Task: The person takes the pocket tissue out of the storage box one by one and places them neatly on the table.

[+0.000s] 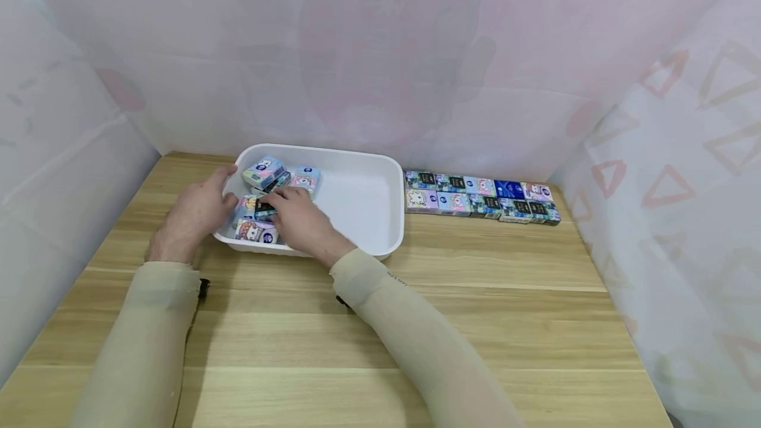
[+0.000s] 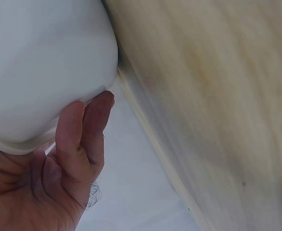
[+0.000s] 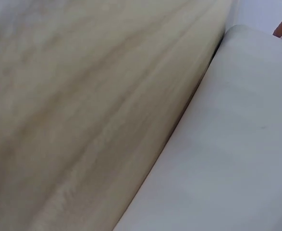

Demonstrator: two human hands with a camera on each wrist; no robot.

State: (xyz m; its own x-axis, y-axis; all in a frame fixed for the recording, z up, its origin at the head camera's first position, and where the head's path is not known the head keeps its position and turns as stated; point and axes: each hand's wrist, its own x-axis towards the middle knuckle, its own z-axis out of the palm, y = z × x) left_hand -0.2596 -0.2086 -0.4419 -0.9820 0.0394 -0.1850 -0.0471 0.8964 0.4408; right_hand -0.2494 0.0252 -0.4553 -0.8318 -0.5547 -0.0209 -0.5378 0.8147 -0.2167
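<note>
A white plastic tray (image 1: pixel 357 243) stands at the back of the table. My left hand (image 1: pixel 196 211) grips its left end, with fingers (image 2: pixel 69 129) against the outer wall in the left wrist view. Inside the tray's left half lie several small printed packs, which look like pocket tissues. My right hand (image 1: pixel 303 220) reaches over the front rim and holds a dark tissue pack (image 1: pixel 265 209) by its fingertips, partly hiding it. Around it are a pastel pack (image 1: pixel 263 170), a pink-and-blue pack (image 1: pixel 306 178) and a cartoon pack (image 1: pixel 255 230) near the front wall.
Right of the tray, two rows of similar packs (image 1: pixel 481 195) lie side by side on the wooden table (image 1: pixel 309 349). A pale printed cloth (image 1: pixel 380 51) hangs behind the table, with more on both sides. In the right wrist view, the tray's outer wall (image 3: pixel 217 144) meets the tabletop.
</note>
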